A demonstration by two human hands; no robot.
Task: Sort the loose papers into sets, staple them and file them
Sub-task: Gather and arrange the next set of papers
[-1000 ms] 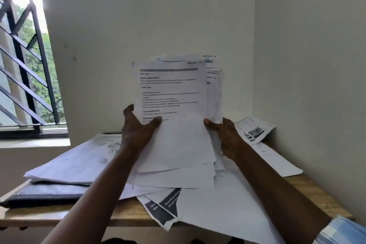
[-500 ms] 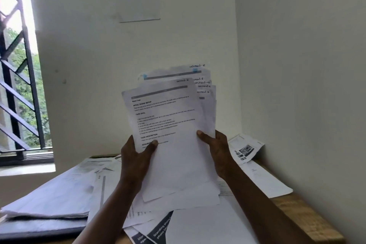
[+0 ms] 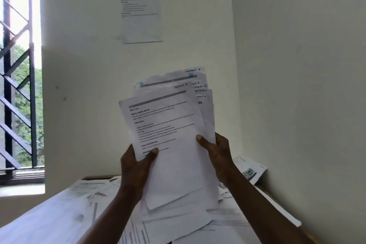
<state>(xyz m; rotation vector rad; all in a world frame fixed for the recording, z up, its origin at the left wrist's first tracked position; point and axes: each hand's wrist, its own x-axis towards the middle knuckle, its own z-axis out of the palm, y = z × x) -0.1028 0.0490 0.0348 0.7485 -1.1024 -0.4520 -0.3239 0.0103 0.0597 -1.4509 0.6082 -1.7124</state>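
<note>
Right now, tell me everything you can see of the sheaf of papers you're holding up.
The sheaf of papers is a fanned handful of white printed sheets, held upright above the loose papers lying below. Its front sheet is tilted and has a grey header bar and headings such as INITIAL SCENE SETUP and TASK GOAL. The sheets behind stick out at the upper right with handwritten section numbers. The left hand grips the lower left edge and the right hand the right edge, thumbs on front. No staple shows.
</note>
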